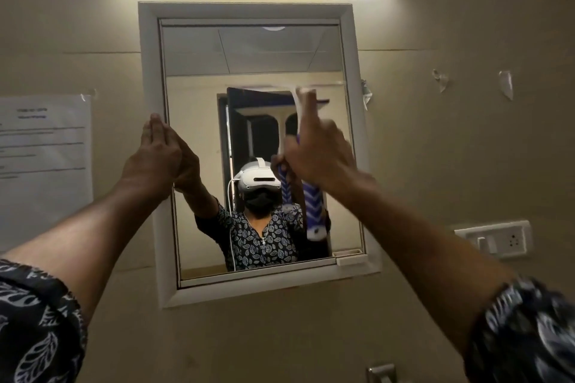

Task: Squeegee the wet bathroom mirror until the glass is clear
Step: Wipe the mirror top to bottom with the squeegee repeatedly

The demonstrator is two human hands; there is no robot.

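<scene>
Right hand (314, 152) grips squeegee (313, 211) (blurred); left hand (155, 149) apparently touches mirror frame (149, 71).

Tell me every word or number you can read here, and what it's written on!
Paper sheet on the wall: printed lines, too blurred to read.
Small sticker by the mirror frame: dark marks, too blurred to read.
Squeegee in the right hand: stripes only, no words.
Nothing else shows writing, so no text can be quoted.
</scene>
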